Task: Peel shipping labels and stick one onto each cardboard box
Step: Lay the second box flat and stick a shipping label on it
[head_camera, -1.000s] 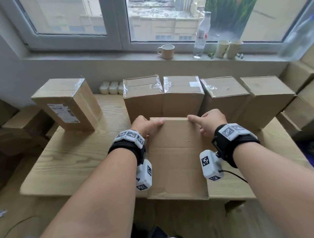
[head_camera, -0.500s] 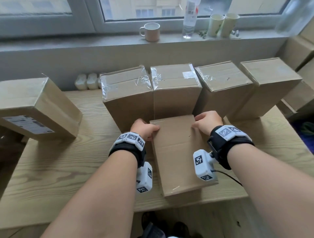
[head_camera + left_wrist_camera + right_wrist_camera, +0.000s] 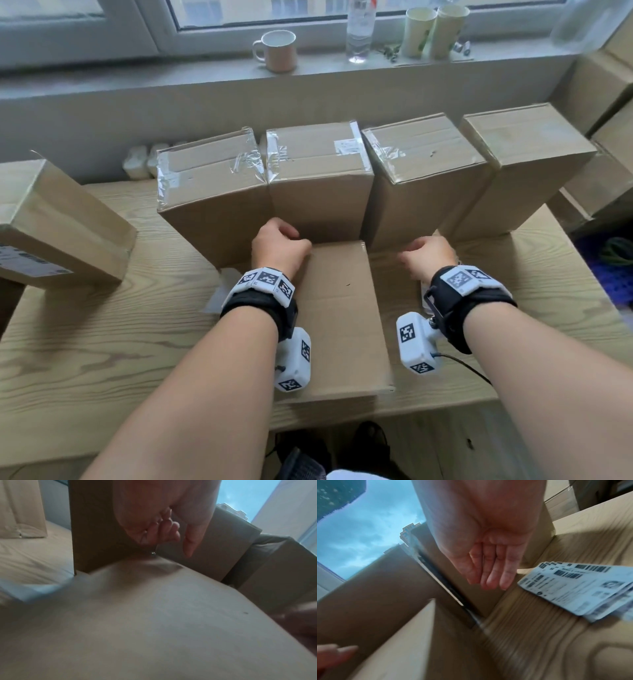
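From the head view, we look down on a wooden bench [image 3: 102, 342] where one flat-lying cardboard box [image 3: 342, 315] sits before us, its far end against a row of four upright boxes [image 3: 318, 178]. Our left hand [image 3: 279, 248] rests at the flat box's far left corner, and our right hand [image 3: 426, 255] hangs just beside its right edge, apart from it. From the left wrist view, the left grip is loose, fingers [image 3: 169, 530] curled and holding nothing. From the right wrist view, the right grip is slack and empty, fingers [image 3: 491, 573] nearly straight, near a stack of shipping labels [image 3: 576, 586] on the bench. We judge the box is now positioned; the next move calls for lifting one label and peeling its backing.
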